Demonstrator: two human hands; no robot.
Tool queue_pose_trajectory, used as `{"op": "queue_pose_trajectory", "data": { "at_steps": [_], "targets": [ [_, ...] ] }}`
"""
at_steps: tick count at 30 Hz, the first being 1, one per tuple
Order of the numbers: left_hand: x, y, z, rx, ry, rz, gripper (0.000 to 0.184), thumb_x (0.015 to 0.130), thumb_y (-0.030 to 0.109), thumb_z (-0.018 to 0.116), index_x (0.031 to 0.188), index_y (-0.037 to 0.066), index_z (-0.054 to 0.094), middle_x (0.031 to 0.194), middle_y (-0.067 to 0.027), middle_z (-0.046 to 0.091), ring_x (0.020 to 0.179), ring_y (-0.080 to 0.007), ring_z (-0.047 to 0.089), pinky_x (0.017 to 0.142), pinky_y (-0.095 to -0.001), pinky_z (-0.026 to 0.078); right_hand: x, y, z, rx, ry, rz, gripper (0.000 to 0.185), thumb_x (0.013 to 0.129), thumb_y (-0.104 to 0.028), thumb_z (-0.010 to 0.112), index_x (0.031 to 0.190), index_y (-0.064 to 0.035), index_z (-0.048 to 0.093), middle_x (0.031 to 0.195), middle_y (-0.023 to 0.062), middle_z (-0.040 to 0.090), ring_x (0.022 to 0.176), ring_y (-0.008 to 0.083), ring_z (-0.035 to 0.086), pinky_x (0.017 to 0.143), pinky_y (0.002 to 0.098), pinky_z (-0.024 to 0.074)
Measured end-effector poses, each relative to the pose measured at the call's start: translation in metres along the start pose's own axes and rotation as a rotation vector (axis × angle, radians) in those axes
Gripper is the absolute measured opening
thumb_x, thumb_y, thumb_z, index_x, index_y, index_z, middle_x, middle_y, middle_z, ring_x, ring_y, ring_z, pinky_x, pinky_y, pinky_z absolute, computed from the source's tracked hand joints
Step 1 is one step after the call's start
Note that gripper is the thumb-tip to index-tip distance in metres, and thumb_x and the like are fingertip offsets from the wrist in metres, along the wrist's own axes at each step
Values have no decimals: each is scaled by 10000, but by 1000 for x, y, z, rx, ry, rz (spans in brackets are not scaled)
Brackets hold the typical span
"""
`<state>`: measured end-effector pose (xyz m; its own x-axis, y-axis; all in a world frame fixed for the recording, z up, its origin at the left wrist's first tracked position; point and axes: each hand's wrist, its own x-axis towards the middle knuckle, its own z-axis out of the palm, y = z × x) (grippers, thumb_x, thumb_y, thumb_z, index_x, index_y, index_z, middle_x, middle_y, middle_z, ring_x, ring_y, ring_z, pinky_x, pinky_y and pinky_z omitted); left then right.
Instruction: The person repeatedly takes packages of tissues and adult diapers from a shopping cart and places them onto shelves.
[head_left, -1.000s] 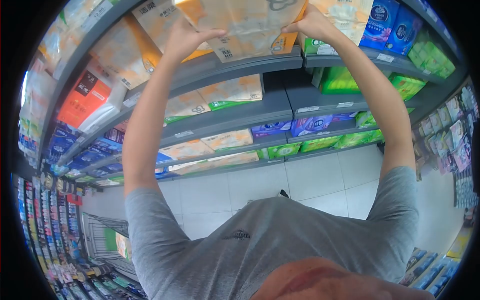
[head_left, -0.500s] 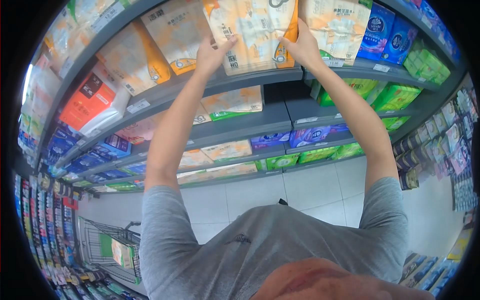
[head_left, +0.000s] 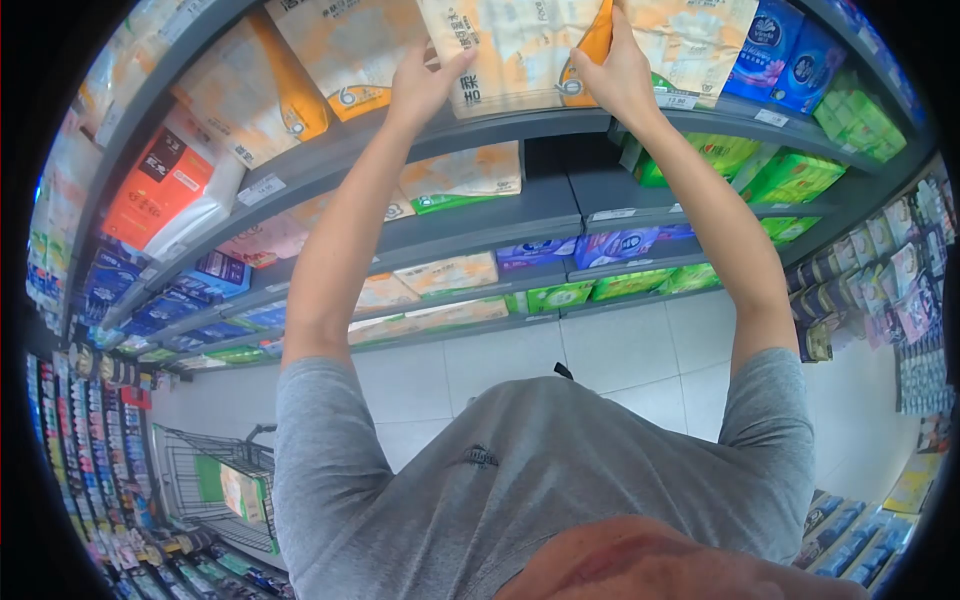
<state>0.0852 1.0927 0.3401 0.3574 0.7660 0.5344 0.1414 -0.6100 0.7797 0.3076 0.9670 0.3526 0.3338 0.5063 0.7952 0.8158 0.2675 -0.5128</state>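
A cream-and-orange tissue pack [head_left: 520,55] stands on the upper shelf at the top centre, its top cut off by the frame edge. My left hand [head_left: 425,85] grips its left side, thumb on the front face. On its right side my right hand [head_left: 615,75] holds the orange edge, thumb in front and fingers pointing up. Similar cream-and-orange packs flank it, one at the left [head_left: 350,50] and one at the right [head_left: 690,45]. The pack's lower edge rests at the shelf's front lip.
Lower shelves [head_left: 470,225] hold cream, purple and green packs. Blue packs [head_left: 765,45] stand at the upper right, a red-and-white pack [head_left: 170,190] at the left. A shopping cart [head_left: 215,480] with a pack inside is at the lower left. Hanging goods [head_left: 890,270] line the right.
Compared with one second ago, the pack sits further back on the shelf, more upright, between the neighbouring packs. Both my hands stay on its sides, the left now nearer its side edge.
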Motion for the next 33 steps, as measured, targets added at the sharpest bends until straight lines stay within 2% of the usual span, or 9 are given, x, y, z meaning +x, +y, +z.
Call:
{"op": "queue_pose_trajectory", "data": {
  "at_steps": [6, 13, 19, 23, 24, 25, 28, 30, 33],
  "targets": [
    [-10, 12, -3, 111, -16, 5, 682, 801, 360, 707, 1313, -13, 453, 1230, -225, 562, 1055, -291, 610, 862, -379, 503, -9, -3, 0, -57, -8, -66, 733, 782, -107, 608, 1390, 80, 243, 1256, 335, 471, 1155, 439, 496, 982, 411, 410],
    [-158, 9, 22, 166, 145, 356, 380, 800, 110, 691, 1152, 8, 592, 1056, -153, 650, 946, -247, 645, 835, -333, 496, -164, 14, -8, 293, 11, -77, 261, 796, 22, 626, 1054, 26, 588, 1039, 162, 625, 879, 223, 638, 774, 310, 507],
    [-495, -253, 21, 553, -613, -694, 458, 894, 376, 551, 1226, 61, 569, 1115, -164, 646, 1038, -309, 617, 886, -413, 480, -627, 263, -45, -92, -1255, 1197, 275, 802, -265, 612, 1005, -85, 658, 906, 118, 669, 797, 233, 628, 653, 395, 491],
    [-725, -222, -82, 664, -874, -1850, 303, 808, 293, 600, 1033, 107, 678, 989, -113, 690, 911, -252, 649, 783, -374, 509, -731, 252, -219, 135, -1086, 1833, 189, 829, -218, 650, 926, -56, 651, 804, 122, 658, 695, 262, 651, 571, 434, 507],
    [-746, -189, -102, 557, -815, -1565, 272, 811, 263, 623, 992, 69, 684, 912, -131, 686, 762, -253, 650, 690, -381, 524, -705, 231, -233, -6, -1089, 1944, 209, 842, -239, 643, 934, -52, 644, 811, 126, 665, 693, 277, 657, 559, 425, 512],
    [-735, -137, -107, 150, -141, -1945, 226, 820, 267, 632, 866, 55, 696, 875, -126, 675, 705, -256, 637, 637, -415, 523, -686, 213, -250, -143, -1079, 2053, 229, 855, -260, 636, 943, -48, 636, 818, 131, 671, 691, 291, 663, 547, 416, 516],
    [-777, -115, -114, 216, 239, -2235, 191, 822, 249, 618, 730, 91, 675, 702, -86, 661, 589, -258, 621, 548, -439, 509, -781, 306, -310, -220, -2228, 231, 285, 861, -236, 630, 1049, -25, 596, 882, 168, 666, 786, 297, 672, 608, 402, 518],
    [-807, -132, -99, 336, 125, -2091, 181, 821, 240, 600, 725, 98, 660, 653, -92, 654, 583, -250, 634, 552, -424, 509, -751, 334, -260, -440, -2154, 1071, 232, 838, -248, 616, 889, -22, 613, 757, 147, 646, 634, 266, 625, 540, 404, 501],
    [-766, -162, -46, 377, -50, -1868, 262, 841, 310, 571, 867, 70, 672, 779, -145, 681, 733, -278, 668, 693, -425, 511, -684, 394, -132, -407, -1762, 1165, 217, 793, -237, 601, 685, -50, 618, 610, 97, 602, 488, 210, 563, 457, 386, 457]
  ]
}}
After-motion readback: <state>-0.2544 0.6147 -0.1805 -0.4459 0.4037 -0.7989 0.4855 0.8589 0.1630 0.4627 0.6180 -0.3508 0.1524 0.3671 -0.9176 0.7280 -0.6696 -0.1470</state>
